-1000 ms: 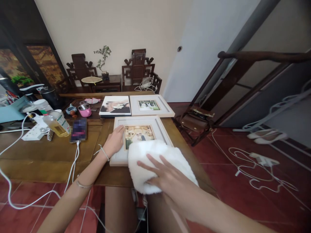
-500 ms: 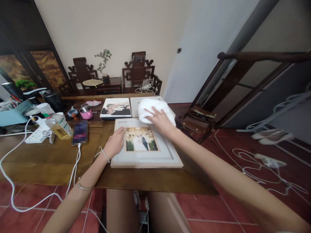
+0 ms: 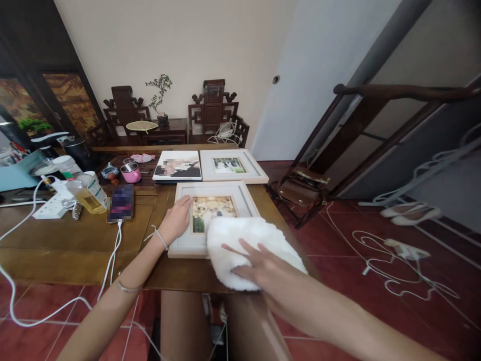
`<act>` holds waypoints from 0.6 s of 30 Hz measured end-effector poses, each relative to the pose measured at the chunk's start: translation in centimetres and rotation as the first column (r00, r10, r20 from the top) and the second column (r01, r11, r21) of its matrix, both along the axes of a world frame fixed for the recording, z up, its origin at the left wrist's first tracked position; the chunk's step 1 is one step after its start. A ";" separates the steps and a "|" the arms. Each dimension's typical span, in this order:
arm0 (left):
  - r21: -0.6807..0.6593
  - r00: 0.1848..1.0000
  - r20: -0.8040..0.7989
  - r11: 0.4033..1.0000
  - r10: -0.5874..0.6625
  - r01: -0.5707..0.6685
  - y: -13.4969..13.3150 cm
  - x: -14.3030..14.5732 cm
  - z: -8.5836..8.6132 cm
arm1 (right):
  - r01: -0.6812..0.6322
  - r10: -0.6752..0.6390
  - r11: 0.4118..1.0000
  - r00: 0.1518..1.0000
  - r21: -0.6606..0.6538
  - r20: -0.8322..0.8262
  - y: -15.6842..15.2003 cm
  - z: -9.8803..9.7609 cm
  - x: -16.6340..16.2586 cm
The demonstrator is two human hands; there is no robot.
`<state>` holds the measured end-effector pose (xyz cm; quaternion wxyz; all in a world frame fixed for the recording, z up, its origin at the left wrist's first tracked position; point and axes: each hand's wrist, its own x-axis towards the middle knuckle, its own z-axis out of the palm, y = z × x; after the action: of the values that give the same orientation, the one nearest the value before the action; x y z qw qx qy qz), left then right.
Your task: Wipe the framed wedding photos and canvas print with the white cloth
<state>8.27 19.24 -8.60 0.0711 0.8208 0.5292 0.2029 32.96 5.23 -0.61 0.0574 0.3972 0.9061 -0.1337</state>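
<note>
A pale wooden picture frame (image 3: 173, 248) with a wide light mat and a wedding photo lies flat near the table's front edge. My left hand (image 3: 176, 220) holds its left side, the fingers together over the border. Under my right hand (image 3: 259, 263) is a fluffy white cloth (image 3: 240, 235), pressed down by spread fingers. It covers the frame's lower right part and hangs past the table's front edge. Behind lies a second framed photo (image 3: 228, 165), uncovered, beside a white-edged photo panel (image 3: 177, 165) whose picture is partly blurred.
On the wooden table (image 3: 112, 255) to the left are a phone (image 3: 120, 203) on a charging cable, a bottle of yellowish liquid (image 3: 88, 193), a power strip (image 3: 48, 206) and a pink cup (image 3: 131, 171). A brown bag (image 3: 300, 190) rests on a chair at the right.
My right hand has drawn the white cloth from the rear frame toward me, onto the near frame's lower right. The rear photo now shows. My left hand stays on the near frame.
</note>
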 end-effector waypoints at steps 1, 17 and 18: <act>0.005 1.000 0.001 1.000 -0.005 0.005 0.1 -0.1 -0.1 | -0.001 0.001 1.000 1.000 0.005 -0.016 -0.4 -0.1 -0.3; -0.007 1.000 0.005 1.000 -0.021 0.021 0.3 -0.5 -0.1 | 0.187 -0.232 0.871 0.972 0.455 0.046 19.4 -3.2 -0.4; -0.005 1.000 0.008 1.000 -0.018 0.018 0.3 -0.5 -0.2 | 0.155 -0.208 0.881 0.975 0.446 0.072 18.5 -3.3 -0.5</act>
<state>7.76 19.54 -8.78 0.0771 0.8246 0.5218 0.2045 32.44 23.74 -3.95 0.0072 0.4902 0.8667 0.0923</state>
